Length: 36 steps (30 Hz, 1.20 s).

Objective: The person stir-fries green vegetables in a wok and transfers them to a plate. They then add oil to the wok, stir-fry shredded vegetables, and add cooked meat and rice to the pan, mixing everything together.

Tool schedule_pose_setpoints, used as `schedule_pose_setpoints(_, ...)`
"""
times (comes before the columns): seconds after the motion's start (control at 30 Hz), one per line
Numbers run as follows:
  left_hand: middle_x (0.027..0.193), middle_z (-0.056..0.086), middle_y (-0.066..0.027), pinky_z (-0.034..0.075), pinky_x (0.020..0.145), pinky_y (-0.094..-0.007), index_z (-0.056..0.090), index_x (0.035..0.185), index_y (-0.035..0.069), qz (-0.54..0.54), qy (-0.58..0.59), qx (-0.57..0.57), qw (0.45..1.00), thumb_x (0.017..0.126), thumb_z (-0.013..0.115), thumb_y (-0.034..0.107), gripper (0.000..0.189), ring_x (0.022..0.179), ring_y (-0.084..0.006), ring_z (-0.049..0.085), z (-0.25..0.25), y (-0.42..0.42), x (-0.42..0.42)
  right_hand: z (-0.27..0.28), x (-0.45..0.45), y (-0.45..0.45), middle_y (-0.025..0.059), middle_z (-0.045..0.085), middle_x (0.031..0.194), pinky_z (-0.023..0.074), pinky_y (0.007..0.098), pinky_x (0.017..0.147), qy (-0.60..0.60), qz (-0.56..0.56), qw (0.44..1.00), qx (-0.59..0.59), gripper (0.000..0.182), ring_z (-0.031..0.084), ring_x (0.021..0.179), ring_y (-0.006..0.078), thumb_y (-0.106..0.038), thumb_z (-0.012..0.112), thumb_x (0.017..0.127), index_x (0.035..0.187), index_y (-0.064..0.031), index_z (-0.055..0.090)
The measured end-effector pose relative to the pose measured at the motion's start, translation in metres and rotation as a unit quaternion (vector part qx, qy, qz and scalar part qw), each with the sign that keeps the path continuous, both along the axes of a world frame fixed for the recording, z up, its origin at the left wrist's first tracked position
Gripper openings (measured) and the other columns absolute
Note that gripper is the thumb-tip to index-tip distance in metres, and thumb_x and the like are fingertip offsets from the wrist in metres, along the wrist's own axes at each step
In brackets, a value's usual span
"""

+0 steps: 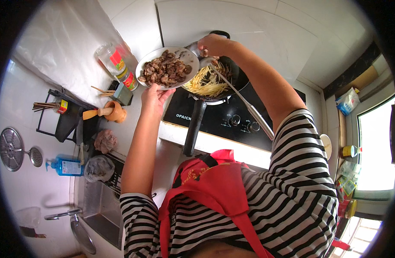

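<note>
My left hand (155, 98) grips the near rim of a white plate (193, 61), thumb on top. Sliced cooked meat (165, 69) lies heaped on it. The plate is held at the left edge of a black wok (241, 77), overlapping it. Inside the wok are pale yellow strips of food (207, 82) and some brown pieces. My right hand (214, 44) is over the wok's far side, fingers bent down beside the plate. Its fingertips are partly hidden, and whether they pinch any meat is unclear. A metal-handled utensil (246, 101) leans in the wok, its head among the food.
The wok sits on a black gas stove (217, 117), its long handle (195, 129) pointing towards me. Left stand glass jars (110, 59), a wooden mortar (115, 111), a knife rack (68, 124) and a blue pump bottle (66, 166). A sink (102, 213) is at lower left.
</note>
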<state>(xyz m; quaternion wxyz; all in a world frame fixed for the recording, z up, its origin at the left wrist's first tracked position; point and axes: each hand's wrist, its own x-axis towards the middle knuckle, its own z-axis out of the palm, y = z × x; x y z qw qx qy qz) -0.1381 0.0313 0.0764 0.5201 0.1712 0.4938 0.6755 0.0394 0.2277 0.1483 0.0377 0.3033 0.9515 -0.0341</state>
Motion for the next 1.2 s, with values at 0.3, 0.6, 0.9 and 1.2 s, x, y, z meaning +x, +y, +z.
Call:
schedule_pose_setpoints(0.3, 0.095, 0.055, -0.0246, 0.056, 0.070, -0.0298, 0.043, 0.103, -0.015, 0.027, 0.000, 0.011, 1.000, 0.076, 0.046, 0.005, 0.034, 0.081, -0.0324, 0.061, 0.002, -0.005, 0.012, -0.005, 0.003, -0.025, 0.0130, 0.062, 0.090, 0.0461, 0.0325, 0.076, 0.144, 0.071, 0.984, -0.077, 0.033, 0.059, 0.086, 0.0238, -0.016, 0.062, 0.066, 0.097, -0.0058, 0.061)
schedule_pose_setpoints(0.6, 0.090, 0.056, -0.0212, 0.056, 0.065, -0.0326, 0.041, 0.100, -0.011, 0.027, -0.012, 0.032, 0.999, 0.081, 0.047, 0.009, 0.028, 0.074, -0.0274, 0.062, -0.002, -0.003, 0.021, -0.017, -0.028, -0.046, 0.0149, 0.061, 0.087, 0.0462, 0.0378, 0.075, 0.005, -0.001, 1.000, 0.002, 0.037, 0.059, 0.085, 0.0303, -0.028, 0.067, 0.061, 0.091, -0.0070, 0.061)
schedule_pose_setpoints(0.9, 0.094, 0.056, -0.0196, 0.056, 0.068, -0.0335, 0.042, 0.105, -0.010, 0.045, -0.019, 0.036, 0.998, 0.078, 0.046, 0.009, 0.033, 0.079, -0.0261, 0.061, -0.014, -0.020, 0.016, -0.027, 0.004, -0.005, 0.0128, 0.061, 0.081, 0.0458, 0.0374, 0.064, 0.093, -0.073, 0.993, 0.020, 0.029, 0.059, 0.076, 0.0285, -0.019, 0.066, 0.063, 0.087, -0.0043, 0.057)
schedule_pose_setpoints(1.2, 0.095, 0.055, -0.0173, 0.052, 0.063, -0.0262, 0.043, 0.107, -0.008, 0.112, -0.021, 0.012, 0.993, 0.078, 0.053, 0.016, 0.038, 0.078, -0.0245, 0.060, -0.030, -0.082, 0.001, -0.020, 0.134, -0.096, 0.0229, 0.055, 0.104, 0.0426, 0.0400, 0.084, 0.137, -0.081, 0.985, -0.067, 0.044, 0.054, 0.097, 0.0356, -0.027, 0.057, 0.077, 0.108, 0.0043, 0.052)
